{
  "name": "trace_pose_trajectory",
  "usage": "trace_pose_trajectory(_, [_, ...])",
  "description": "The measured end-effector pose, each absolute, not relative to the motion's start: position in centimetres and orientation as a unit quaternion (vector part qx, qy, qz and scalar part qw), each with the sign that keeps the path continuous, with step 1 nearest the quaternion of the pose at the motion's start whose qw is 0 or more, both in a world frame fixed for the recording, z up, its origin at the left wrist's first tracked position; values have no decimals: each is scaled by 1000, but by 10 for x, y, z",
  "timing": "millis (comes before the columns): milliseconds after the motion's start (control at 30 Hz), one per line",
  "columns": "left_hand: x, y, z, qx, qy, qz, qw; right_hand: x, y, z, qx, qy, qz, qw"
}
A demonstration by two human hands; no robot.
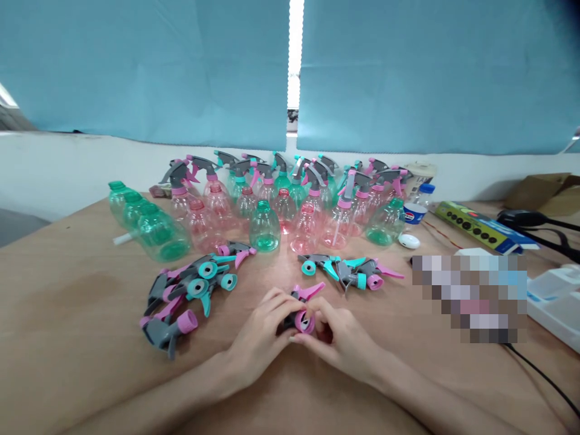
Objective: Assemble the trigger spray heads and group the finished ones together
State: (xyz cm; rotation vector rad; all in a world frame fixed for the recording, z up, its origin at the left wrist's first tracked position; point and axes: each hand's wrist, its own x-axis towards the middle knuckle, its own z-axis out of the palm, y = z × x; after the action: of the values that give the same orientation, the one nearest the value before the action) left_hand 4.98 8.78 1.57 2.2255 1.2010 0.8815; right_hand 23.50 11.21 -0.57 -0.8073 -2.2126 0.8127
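The grey body of the sprayer (290, 322) is pinched between the thumb and fingers of the left hand (256, 329). The sprayer is located between the hands, its pink collar (299, 326) clasped by the right thumb and forefinger of the right hand (339, 332). The body is best kept steady, the collar handled with light fingertip pressure and its opening kept in sight.

Behind the sprayer, far left, open green bottles (156, 226) are grouped. Directly behind it, an open pink bottle (304, 228) is placed; behind and right, a topped bottle (345, 226) is fitted with a tube. No liquid can be made out in these. Farther right, the drink bottle (414, 214) is partly label-covered; its contents cannot be told.
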Motion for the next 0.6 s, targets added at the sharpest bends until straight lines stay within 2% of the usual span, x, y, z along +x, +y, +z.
trace_pose_trajectory(433, [51,89,15,819,424,309,232,233,111,-11,-289,-830,305,367])
trace_pose_trajectory(600, [51,88,16,798,448,332,227,234,112,-4,-307,-798,369,364])
